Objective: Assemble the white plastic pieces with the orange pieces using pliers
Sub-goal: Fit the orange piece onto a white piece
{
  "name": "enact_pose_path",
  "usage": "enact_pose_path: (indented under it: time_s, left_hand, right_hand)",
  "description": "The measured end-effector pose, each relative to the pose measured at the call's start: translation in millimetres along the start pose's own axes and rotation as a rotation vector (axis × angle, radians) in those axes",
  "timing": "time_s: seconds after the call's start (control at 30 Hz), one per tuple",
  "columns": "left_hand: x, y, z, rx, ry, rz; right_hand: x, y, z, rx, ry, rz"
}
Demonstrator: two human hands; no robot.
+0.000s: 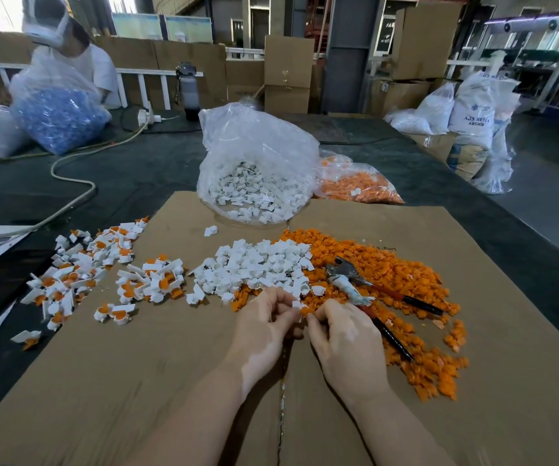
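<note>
My left hand (266, 322) pinches a small white plastic piece (296, 304) at its fingertips. My right hand (340, 334) meets it from the right, fingers curled round an orange piece (305, 310). Both hands hover over the cardboard sheet (170, 381). A heap of loose white pieces (254, 264) lies just beyond them. A larger spread of orange pieces (406, 284) covers the right side. Pliers (365, 284) with red and black handles lie on the orange heap, untouched. Assembled white-and-orange pieces (103, 274) are scattered at the left.
A clear bag of white pieces (254, 169) stands at the far edge of the cardboard, with a bag of orange pieces (359, 183) beside it. Another person (69, 52) works at the back left behind a bag of blue parts (57, 116). A cable (76, 183) crosses the dark table.
</note>
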State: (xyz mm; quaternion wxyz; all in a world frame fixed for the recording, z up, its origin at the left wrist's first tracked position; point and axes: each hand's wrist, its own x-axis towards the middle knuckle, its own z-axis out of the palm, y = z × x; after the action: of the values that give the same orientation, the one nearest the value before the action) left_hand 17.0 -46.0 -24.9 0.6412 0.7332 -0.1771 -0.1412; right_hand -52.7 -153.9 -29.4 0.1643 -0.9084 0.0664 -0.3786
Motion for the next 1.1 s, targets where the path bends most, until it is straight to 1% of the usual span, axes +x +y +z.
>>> enact_pose_path:
  time_s: [0.17, 0.27, 0.37, 0.5, 0.57, 0.63, 0.7, 0.83, 1.1]
  left_hand:
    - [-3.5, -2.1, 1.0, 0.05, 0.016, 0.057]
    - [-5.0, -2.9, 1.5, 0.092, 0.021, 0.084]
    - [-5.9, -2.7, 1.1, 0.086, 0.021, 0.086]
    - [-9.7, -1.7, 0.8, 0.236, 0.019, 0.182]
    - [-8.5, -1.8, 0.5, 0.203, 0.034, 0.152]
    - [-5.8, -1.2, -0.4, 0.091, 0.044, 0.067]
    - [-3.4, -0.8, -1.5, 0.028, 0.05, 0.03]
    - [-3.0, -1.9, -2.6, 0.004, 0.049, 0.029]
    - [-2.5, -3.8, -1.8, -0.006, 0.04, 0.034]
  right_hand:
    - [-0.5, 0.0, 0.3, 0.01, -0.02, -0.028]
    - [-0.6, -0.3, 0.5, 0.02, -0.047, -0.013]
    - [-1.4, 0.9, 0.7, 0.052, -0.073, 0.008]
    - [-1.7, 1.2, 1.4, 0.068, -0.091, 0.003]
    - [-1.7, 0.5, 0.8, 0.077, -0.1, 0.0]
    - [-1.8, 0.1, -0.7, 0.095, -0.106, 0.001]
    - [-1.7, -0.4, -3.5, 0.142, -0.108, 0.019]
    - [-0.8, 0.0, -7.0, 0.22, -0.093, 0.048]
    - [1.0, -0.1, -7.1, 0.227, -0.121, 0.022]
